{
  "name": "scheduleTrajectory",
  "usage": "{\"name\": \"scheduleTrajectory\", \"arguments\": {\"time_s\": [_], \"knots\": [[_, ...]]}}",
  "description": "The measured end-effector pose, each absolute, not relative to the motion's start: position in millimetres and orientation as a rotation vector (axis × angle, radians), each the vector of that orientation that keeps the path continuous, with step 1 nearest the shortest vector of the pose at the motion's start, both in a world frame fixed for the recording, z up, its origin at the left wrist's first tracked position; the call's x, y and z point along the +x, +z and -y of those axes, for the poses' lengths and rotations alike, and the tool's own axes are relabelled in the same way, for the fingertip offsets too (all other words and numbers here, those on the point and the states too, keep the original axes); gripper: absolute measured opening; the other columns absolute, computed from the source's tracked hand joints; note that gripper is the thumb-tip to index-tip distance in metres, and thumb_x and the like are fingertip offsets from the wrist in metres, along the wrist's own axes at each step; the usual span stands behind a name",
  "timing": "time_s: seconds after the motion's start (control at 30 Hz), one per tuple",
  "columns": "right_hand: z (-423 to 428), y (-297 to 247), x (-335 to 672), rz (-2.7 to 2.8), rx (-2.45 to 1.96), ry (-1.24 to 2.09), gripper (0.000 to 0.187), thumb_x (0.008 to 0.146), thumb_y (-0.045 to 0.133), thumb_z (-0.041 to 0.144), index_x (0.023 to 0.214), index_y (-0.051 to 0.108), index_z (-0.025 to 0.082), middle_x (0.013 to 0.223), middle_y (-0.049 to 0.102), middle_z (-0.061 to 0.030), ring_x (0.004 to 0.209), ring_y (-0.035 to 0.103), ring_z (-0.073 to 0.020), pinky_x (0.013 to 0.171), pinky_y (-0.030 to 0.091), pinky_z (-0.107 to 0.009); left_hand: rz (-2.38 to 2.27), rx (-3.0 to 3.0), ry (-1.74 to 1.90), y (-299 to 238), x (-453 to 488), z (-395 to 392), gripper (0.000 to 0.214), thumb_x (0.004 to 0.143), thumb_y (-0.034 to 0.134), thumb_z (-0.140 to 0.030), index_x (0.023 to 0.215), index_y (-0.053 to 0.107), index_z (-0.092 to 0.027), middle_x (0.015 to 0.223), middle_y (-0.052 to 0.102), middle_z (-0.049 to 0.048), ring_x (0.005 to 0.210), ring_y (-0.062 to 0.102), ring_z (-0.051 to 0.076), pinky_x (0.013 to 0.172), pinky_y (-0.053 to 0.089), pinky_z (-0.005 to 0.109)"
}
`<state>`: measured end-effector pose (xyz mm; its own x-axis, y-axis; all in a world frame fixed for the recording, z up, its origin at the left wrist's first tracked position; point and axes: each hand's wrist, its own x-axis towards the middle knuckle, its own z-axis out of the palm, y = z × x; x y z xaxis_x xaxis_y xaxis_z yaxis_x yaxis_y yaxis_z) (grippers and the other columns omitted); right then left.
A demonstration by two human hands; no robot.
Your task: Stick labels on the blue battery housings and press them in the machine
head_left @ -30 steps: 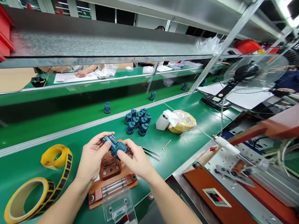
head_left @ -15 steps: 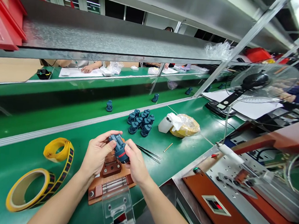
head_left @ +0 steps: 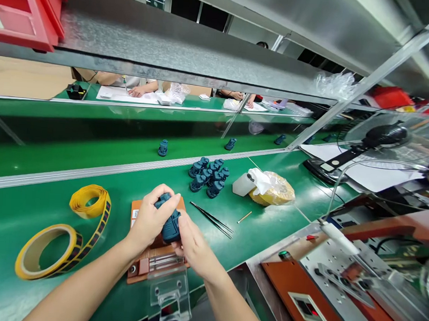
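Much of the dark blue housing [head_left: 171, 226] is covered by the two hands holding it, so we see only the side between them; its underside is hidden, and we cannot make out any lettering on it. Behind and below the hands, the brown fixture [head_left: 144, 266] is partly blocked from our view. The clear plastic flap [head_left: 171, 287] in front of it is hard to trace at its lower end, and the machine [head_left: 290, 291] at the right is cut off by the frame.

The housing is held above the fixture on the green worktop [head_left: 33, 207], its long axis slanting steeply: one end points away and a little left, the broader end towards us and slightly right.

We see the left hand [head_left: 150, 222] grasping the far end, thumb laid across the top and fingers curled round the far side. The right hand [head_left: 195, 244] has its fingers against the near end's right side; their tips are partly hidden. Tweezers [head_left: 212, 221] lie nearby.
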<state>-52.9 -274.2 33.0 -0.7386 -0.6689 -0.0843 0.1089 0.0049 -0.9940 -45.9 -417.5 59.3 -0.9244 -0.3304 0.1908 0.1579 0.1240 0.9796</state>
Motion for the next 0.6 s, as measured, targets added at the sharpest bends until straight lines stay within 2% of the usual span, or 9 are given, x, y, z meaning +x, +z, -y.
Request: {"name": "scheduleTrajectory", "arguments": {"time_s": [0.17, 0.3, 0.37, 0.47, 0.53, 0.6], "knots": [[276, 29, -55, -1.986, -0.805, -1.665, 0.044, 0.105, 0.031, 0.057, 0.120, 0.053, 0.022, 0.079, 0.052, -0.0025, 0.070, 0.053, -0.0181, 0.057, 0.044, -0.030, 2.174, 0.248, -1.572, 58, -44, 417, 0.023, 0.086, 0.058, -0.035, 0.068, 0.054, -0.021, 0.071, 0.054, -0.0022, 0.071, 0.050, 0.015, 0.070, 0.039, 0.029], [277, 24, -58, -2.137, -0.852, -1.608, 0.028, 0.102, 0.047, 0.042, 0.119, 0.053, 0.020, 0.092, 0.060, -0.0056, 0.088, 0.058, -0.0218, 0.077, 0.050, -0.036, 2.227, 0.263, -1.543, 52, -48, 418, 0.023, 0.086, 0.057, -0.036, 0.068, 0.055, -0.021, 0.072, 0.054, -0.0019, 0.071, 0.051, 0.016, 0.070, 0.039, 0.029], [276, 23, -57, -2.126, -0.834, -1.614, 0.029, 0.096, 0.057, 0.037, 0.118, 0.054, 0.019, 0.102, 0.061, -0.0068, 0.093, 0.058, -0.0218, 0.081, 0.050, -0.036, 2.219, 0.236, -1.633, 50, -51, 419, 0.025, 0.086, 0.059, -0.038, 0.069, 0.056, -0.021, 0.072, 0.054, -0.0023, 0.071, 0.051, 0.015, 0.070, 0.040, 0.029], [272, 24, -55, -1.929, -0.766, -1.720, 0.040, 0.092, 0.062, 0.036, 0.127, 0.052, 0.020, 0.110, 0.060, -0.0069, 0.086, 0.059, -0.0182, 0.074, 0.052, -0.032, 2.138, 0.212, -1.859, 49, -54, 419, 0.026, 0.087, 0.062, -0.041, 0.071, 0.057, -0.021, 0.072, 0.054, -0.0034, 0.071, 0.049, 0.014, 0.069, 0.041, 0.026], [270, 24, -53, -1.772, -0.706, -1.803, 0.047, 0.094, 0.061, 0.037, 0.137, 0.047, 0.023, 0.107, 0.060, -0.0050, 0.075, 0.058, -0.0147, 0.066, 0.052, -0.028, 2.062, 0.220, -1.996, 49, -55, 420, 0.026, 0.087, 0.064, -0.044, 0.075, 0.059, -0.021, 0.074, 0.055, -0.0036, 0.071, 0.050, 0.014, 0.068, 0.042, 0.025], [268, 23, -52, -1.673, -0.671, -1.876, 0.052, 0.095, 0.062, 0.036, 0.142, 0.043, 0.027, 0.107, 0.062, -0.0039, 0.072, 0.059, -0.0132, 0.066, 0.053, -0.028, 2.020, 0.220, -2.069, 47, -55, 420, 0.025, 0.086, 0.067, -0.045, 0.081, 0.064, -0.021, 0.078, 0.059, -0.0025, 0.074, 0.053, 0.014, 0.069, 0.045, 0.024]]}}
